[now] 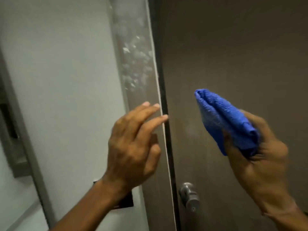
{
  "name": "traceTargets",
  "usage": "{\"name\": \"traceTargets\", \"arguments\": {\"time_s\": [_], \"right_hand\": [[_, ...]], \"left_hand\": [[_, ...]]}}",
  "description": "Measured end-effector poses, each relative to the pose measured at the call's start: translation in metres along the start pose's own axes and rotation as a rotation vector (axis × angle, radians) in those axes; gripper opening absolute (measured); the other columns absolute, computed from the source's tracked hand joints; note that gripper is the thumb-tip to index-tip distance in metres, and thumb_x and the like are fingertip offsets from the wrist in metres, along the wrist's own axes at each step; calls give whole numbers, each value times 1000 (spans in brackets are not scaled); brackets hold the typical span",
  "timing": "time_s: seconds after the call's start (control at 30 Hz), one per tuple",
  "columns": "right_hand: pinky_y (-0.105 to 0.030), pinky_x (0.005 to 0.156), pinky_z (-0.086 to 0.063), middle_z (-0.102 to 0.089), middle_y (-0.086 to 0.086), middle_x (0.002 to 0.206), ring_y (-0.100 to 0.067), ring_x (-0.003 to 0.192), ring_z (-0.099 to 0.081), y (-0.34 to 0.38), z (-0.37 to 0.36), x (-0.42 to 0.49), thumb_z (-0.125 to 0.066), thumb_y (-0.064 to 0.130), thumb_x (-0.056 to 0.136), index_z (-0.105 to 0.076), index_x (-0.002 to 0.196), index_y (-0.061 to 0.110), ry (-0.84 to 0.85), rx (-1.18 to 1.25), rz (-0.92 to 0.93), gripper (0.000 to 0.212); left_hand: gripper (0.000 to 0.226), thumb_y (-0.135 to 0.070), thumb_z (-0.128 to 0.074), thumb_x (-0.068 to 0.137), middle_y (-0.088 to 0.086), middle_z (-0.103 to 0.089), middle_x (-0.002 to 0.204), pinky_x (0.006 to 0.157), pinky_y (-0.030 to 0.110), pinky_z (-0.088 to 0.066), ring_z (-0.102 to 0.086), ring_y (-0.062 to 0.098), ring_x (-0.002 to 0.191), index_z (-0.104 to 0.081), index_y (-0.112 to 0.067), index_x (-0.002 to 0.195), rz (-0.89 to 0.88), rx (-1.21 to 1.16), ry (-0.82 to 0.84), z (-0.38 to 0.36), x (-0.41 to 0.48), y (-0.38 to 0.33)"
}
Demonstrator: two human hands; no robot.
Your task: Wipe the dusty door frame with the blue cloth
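The door frame (136,64) is a brown vertical strip running down the middle, with white dusty smears on its upper part. My right hand (260,164) is shut on a folded blue cloth (223,120), held in front of the brown door, a little right of the frame and not touching it. My left hand (133,147) is open, fingers apart, with its fingertips at the frame's right edge below the dusty patch.
The brown door (233,55) fills the right side, with a metal knob (190,195) low down. A pale wall (66,80) lies left of the frame. A dark plate (125,200) sits on the wall behind my left wrist.
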State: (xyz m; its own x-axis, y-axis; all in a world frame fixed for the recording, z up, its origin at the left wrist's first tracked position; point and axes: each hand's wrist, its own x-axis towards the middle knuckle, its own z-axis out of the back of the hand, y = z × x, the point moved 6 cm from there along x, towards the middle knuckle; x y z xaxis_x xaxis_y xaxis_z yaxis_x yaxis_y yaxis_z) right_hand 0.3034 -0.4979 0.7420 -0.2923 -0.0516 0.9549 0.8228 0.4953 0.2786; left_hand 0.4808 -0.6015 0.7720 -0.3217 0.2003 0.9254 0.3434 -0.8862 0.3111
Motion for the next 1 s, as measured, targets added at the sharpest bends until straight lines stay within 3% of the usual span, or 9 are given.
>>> {"name": "traceTargets", "arguments": {"time_s": [0.07, 0.13, 0.23, 0.33, 0.5, 0.63, 0.7, 0.8, 1.0], "right_hand": [[-12, 97, -43, -58, -2, 126, 0, 114, -57, 14, -18, 13, -58, 2, 81, -55, 118, 13, 29, -24, 119, 39], [-23, 104, -42, -54, -11, 131, -12, 120, -55, 29, -33, 23, -51, -5, 81, -55, 121, 10, 60, -94, 244, 42], [-37, 104, -42, -54, -17, 131, -23, 122, -53, 52, -57, 32, -41, 6, 95, -58, 120, 9, 88, -169, 438, 30], [-50, 99, -44, -54, -20, 129, -34, 121, -54, 64, -77, 38, -31, 27, 103, -57, 120, 8, 102, -219, 543, 37], [-64, 93, -45, -59, -21, 126, -41, 117, -55, 62, -118, 43, -18, 24, 105, -61, 119, 8, 155, -347, 588, 47], [-68, 91, -44, -59, -18, 129, -40, 121, -52, 44, -155, 36, -53, 11, 90, -62, 121, 11, 249, -654, 667, 33], [-67, 103, -34, -47, -14, 142, -36, 134, -39, 30, -165, 28, -66, 23, 77, -52, 132, 15, 359, -737, 632, 57], [-64, 110, -15, -22, -10, 157, -31, 146, -11, 21, -171, 17, -54, 46, 69, -31, 145, 20, 446, -701, 519, 83], [-66, 111, -15, -21, -14, 156, -37, 145, -7, 30, -184, 18, -27, 71, 83, -47, 128, 24, 340, -674, 310, 68]], "left_hand": [[42, -12, -44, 82, 8, -49, 133, 106, 36, -35, -42, 23, 129, -48, -14, 124, 71, 130, -6, 14, 2, 33], [44, -13, -43, 82, 13, -49, 136, 108, 37, -31, -37, 24, 132, -45, -13, 127, 155, 250, 0, 26, 2, 60], [50, -18, -39, 84, 15, -44, 144, 112, 37, -26, -30, 23, 138, -40, -13, 133, 301, 360, 12, 36, 4, 94], [56, -25, -32, 87, 10, -27, 154, 116, 40, -20, -15, 18, 145, -28, -16, 142, 391, 409, 76, 29, 11, 119], [63, -30, -26, 90, 9, -4, 160, 121, 43, -9, 1, 20, 147, -6, -15, 148, 416, 495, 172, 10, 22, 150], [66, -34, -24, 89, 8, 3, 159, 121, 44, -3, 6, 19, 147, 1, -16, 148, 415, 545, 175, 1, 28, 165], [67, -35, -24, 89, 8, 1, 160, 121, 43, -1, 4, 20, 148, 0, -16, 148, 394, 546, 156, 0, 28, 168], [67, -37, -23, 89, 8, 0, 160, 120, 42, -1, 2, 19, 148, 0, -17, 148, 359, 549, 137, -2, 26, 172], [67, -38, -22, 90, 9, 1, 160, 121, 44, -3, 4, 21, 148, 2, -15, 148, 348, 547, 138, -2, 25, 170]]}}
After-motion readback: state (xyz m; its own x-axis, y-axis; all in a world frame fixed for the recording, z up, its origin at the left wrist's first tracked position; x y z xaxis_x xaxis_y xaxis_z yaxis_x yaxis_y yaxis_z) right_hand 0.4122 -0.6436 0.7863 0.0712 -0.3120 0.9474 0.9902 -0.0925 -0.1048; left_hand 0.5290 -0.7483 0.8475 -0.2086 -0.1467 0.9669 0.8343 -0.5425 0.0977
